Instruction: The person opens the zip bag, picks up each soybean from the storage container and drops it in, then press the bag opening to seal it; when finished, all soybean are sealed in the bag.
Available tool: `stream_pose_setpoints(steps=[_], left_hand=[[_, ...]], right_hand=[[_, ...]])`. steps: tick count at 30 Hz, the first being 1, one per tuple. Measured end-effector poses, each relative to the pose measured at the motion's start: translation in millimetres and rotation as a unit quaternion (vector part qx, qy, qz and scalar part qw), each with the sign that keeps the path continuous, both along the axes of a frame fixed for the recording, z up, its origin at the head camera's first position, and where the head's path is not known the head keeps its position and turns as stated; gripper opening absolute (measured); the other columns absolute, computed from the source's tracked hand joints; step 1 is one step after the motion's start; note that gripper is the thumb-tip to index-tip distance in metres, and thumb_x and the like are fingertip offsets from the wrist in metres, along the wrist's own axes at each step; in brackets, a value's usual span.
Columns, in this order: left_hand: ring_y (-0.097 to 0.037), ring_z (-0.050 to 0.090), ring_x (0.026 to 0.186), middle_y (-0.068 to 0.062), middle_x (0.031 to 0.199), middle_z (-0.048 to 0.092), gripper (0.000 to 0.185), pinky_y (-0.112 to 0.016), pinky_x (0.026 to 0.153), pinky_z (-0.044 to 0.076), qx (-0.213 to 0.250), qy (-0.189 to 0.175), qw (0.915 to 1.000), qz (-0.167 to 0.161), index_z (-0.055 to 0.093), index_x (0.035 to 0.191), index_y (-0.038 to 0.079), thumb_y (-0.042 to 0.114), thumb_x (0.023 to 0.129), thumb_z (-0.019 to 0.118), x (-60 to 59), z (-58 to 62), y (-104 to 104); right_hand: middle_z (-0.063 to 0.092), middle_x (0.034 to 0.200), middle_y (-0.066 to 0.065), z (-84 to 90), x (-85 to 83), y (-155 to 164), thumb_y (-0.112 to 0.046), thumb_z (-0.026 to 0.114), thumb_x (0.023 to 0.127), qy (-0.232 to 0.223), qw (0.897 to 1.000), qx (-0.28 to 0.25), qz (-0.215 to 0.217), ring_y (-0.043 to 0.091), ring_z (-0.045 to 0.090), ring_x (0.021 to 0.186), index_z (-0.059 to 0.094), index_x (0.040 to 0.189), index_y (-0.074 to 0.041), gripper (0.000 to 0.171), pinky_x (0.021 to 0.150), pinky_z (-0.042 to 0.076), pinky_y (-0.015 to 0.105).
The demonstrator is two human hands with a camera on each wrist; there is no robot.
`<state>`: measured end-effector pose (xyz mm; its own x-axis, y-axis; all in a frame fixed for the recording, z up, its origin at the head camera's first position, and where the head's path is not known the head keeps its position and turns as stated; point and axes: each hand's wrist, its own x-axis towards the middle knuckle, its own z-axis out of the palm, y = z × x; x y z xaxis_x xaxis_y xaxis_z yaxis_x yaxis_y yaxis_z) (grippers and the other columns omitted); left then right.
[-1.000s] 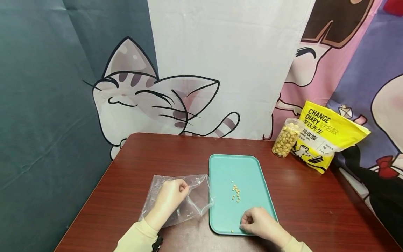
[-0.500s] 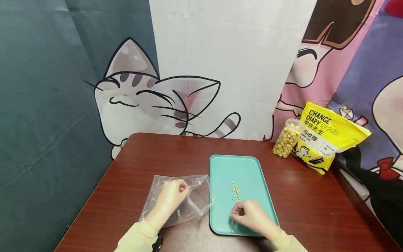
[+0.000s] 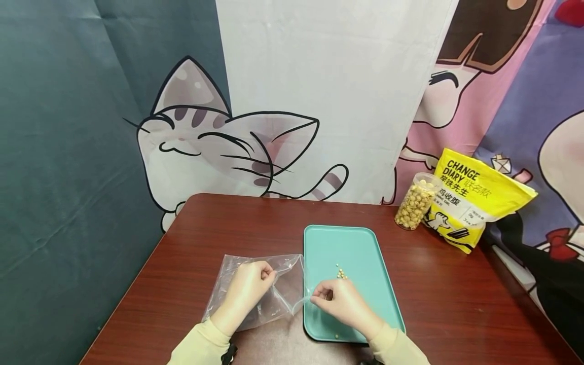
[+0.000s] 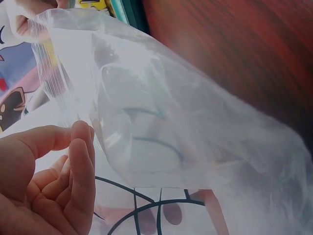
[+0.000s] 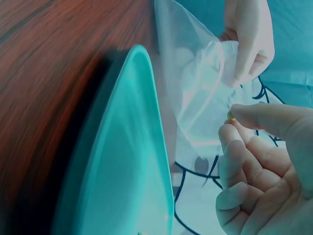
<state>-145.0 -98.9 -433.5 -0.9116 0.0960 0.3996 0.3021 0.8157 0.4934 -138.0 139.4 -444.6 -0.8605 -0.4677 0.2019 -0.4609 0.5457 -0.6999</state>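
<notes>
The sleeves (image 3: pixel 201 343) are pale yellow, the wrist gear (image 3: pixel 229 354) black.

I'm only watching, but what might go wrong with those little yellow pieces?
The small round yellow piece pinched in the right-hand grip might slip and drop. The clear floppy plastic bag could sag shut, as the left-hand grip seems to pinch only one edge. A stray yellow piece near the rim of the teal rectangular tray may be overlooked.

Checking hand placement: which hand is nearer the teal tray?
The right hand, above the teal tray; the left hand is left of it, holding the clear plastic bag.
</notes>
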Motion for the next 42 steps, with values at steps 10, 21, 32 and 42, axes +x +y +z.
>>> stream_pose_setpoints(steps=[10, 21, 32, 42], left_hand=[[-0.002, 0.052, 0.054, 0.009, 0.058, 0.060, 0.011, -0.020, 0.052, 0.041, 0.004, -0.001, 1.0000, -0.001, 0.066, 0.069, 0.015, 0.014, 0.077, 0.072, 1.8, 1.1, 3], [-0.002, 0.051, 0.053, 0.008, 0.059, 0.060, 0.010, -0.021, 0.052, 0.041, 0.006, -0.015, 0.9999, 0.000, 0.066, 0.070, 0.014, 0.014, 0.078, 0.072, 2.5, 2.8, 2], [-0.002, 0.049, 0.053, 0.008, 0.059, 0.058, 0.010, -0.021, 0.051, 0.041, 0.011, -0.023, 0.9997, -0.002, 0.066, 0.071, 0.013, 0.014, 0.079, 0.072, 2.5, 3.9, 1], [-0.002, 0.049, 0.053, 0.008, 0.058, 0.059, 0.010, -0.020, 0.051, 0.040, 0.010, -0.015, 0.9998, -0.004, 0.066, 0.069, 0.013, 0.013, 0.078, 0.072, 3.8, 1.1, -1]], right_hand=[[0.059, 0.062, -0.011, -3.2, -2.5, -16, -0.012, 0.071, 0.082, -0.009, 1.000, -0.002, -0.007, -0.004, 0.048, 0.056, 0.070, 0.077, -0.014, 0.005, 0.054, 0.043, 0.019], [0.059, 0.062, -0.011, -3.3, -1.2, -15, -0.014, 0.071, 0.083, -0.010, 1.000, -0.001, -0.014, -0.004, 0.046, 0.055, 0.072, 0.080, -0.012, 0.003, 0.054, 0.041, 0.019], [0.052, 0.062, -0.014, -9.4, 4.1, 5, -0.021, 0.068, 0.087, 0.005, 0.999, -0.024, -0.031, -0.004, 0.041, 0.052, 0.066, 0.081, -0.016, 0.009, 0.050, 0.039, 0.019], [0.056, 0.061, -0.011, -24.3, 9.0, 34, -0.028, 0.063, 0.091, -0.026, 0.999, -0.013, -0.028, -0.002, 0.047, 0.053, 0.066, 0.078, -0.014, 0.019, 0.052, 0.042, 0.021]])
